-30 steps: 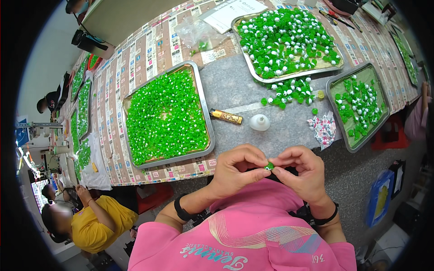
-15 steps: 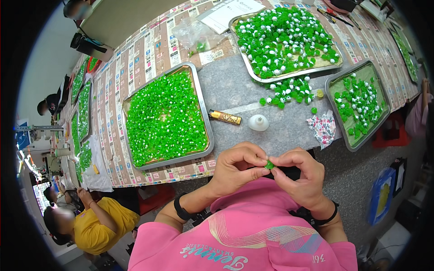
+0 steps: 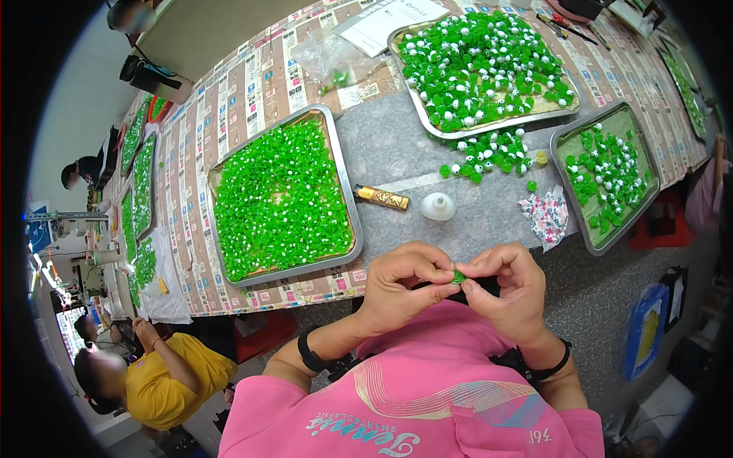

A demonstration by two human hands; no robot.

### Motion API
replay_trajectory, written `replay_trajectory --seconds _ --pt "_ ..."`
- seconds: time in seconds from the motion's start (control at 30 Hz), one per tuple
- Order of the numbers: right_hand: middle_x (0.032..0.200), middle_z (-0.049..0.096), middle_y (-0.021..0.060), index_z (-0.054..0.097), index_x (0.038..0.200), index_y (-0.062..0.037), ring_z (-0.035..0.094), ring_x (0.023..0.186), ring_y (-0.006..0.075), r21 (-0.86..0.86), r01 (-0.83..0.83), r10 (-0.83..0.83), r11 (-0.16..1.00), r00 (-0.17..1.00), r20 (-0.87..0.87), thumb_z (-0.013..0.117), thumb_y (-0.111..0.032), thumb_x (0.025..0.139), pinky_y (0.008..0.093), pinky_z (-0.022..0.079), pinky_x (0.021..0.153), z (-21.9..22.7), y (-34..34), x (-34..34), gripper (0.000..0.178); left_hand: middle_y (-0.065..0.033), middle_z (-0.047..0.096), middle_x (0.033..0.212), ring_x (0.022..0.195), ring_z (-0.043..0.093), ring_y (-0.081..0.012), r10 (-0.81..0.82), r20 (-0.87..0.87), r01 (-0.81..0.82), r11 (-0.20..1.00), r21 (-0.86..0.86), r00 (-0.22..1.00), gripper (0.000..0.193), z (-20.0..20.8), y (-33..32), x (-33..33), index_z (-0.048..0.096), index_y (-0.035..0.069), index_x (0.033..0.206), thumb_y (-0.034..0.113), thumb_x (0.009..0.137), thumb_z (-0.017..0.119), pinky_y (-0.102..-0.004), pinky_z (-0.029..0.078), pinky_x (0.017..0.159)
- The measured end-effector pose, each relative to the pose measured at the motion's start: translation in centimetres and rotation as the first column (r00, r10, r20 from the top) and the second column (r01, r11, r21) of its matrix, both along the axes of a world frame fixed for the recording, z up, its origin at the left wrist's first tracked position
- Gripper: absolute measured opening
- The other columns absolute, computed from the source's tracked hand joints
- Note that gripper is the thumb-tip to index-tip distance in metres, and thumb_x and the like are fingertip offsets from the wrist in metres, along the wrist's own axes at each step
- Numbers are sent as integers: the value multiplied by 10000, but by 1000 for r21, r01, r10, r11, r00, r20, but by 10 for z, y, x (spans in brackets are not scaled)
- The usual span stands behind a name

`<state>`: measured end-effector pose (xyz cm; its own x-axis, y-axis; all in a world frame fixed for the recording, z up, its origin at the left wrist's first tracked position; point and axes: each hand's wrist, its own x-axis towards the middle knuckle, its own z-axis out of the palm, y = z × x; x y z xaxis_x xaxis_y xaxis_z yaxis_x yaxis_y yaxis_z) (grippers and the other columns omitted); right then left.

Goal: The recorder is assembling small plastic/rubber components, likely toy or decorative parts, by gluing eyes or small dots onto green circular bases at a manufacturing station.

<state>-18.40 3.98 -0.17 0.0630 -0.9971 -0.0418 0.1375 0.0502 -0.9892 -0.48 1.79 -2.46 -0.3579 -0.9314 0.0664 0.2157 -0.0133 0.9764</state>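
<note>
Just above my lap, in front of the table edge, my two hands meet at the fingertips. My left hand (image 3: 405, 284) and my right hand (image 3: 507, 293) both pinch one small green plastic piece (image 3: 458, 277) between thumb and forefinger. Most of that piece is covered by the fingers. Beyond them on a grey mat (image 3: 397, 130) stands a white squeeze bottle (image 3: 438, 207) with a pointed tip. A black-and-gold lighter-like stick (image 3: 382, 198) lies beside the left tray (image 3: 343, 179), which is spread with tiny green and white pieces (image 3: 279, 198).
A far tray (image 3: 504, 126) is heaped with green-and-white eyeball-like pieces, with a loose pile (image 3: 492, 155) before it. A smaller tray (image 3: 645, 153) holds more at right. Floral cloth (image 3: 546, 218) hangs at the table edge. A person in yellow (image 3: 179, 378) sits at left.
Both hands stay together on the green piece. The fingertips have shifted slightly, and the piece sits a little differently between them.
</note>
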Motion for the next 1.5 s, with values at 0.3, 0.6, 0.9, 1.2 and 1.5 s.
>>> replay_trajectory --seconds 0.3,0.6,0.9,1.2,1.5 --pt "943 640 112 509 973 19 633 926 143 198 -84 41 977 977 208 654 89 776 245 519 804 4 -2 -8 254 -89 572 993 867 585 -129 -16 -131 42 979 199 991 199 15 -1 -3 666 7 908 -88 735 692 -242 495 730" --pt "910 660 108 516 965 8 625 835 102 304 -157 102 940 977 190 686 19 790 216 510 729 4 -5 -13 244 -62 572 913 829 569 -111 -98 -5 98 995 34 995 242 3 -2 2 673 14 975 -49 743 705 -221 490 714" --pt "941 655 112 531 1048 30 633 877 131 316 -152 68 936 962 263 682 -8 805 233 512 755 5 -6 -11 289 -70 605 903 854 605 -147 1 -293 157 843 514 956 250 4 1 -2 567 -10 998 66 799 697 -265 507 758" --pt "900 668 78 633 984 15 649 792 111 87 -105 115 991 986 -123 677 23 774 221 515 683 9 1 -4 215 -38 609 902 838 602 -117 -14 -327 185 847 498 945 319 -1 0 1 560 11 1000 104 758 745 -238 505 739" --pt "833 671 77 661 925 15 639 735 99 49 -26 34 998 986 -165 673 27 775 216 507 650 6 2 -2 151 -74 588 959 865 592 -127 -72 -164 116 953 281 984 331 3 0 -1 592 -12 1070 -35 759 703 -245 505 751"
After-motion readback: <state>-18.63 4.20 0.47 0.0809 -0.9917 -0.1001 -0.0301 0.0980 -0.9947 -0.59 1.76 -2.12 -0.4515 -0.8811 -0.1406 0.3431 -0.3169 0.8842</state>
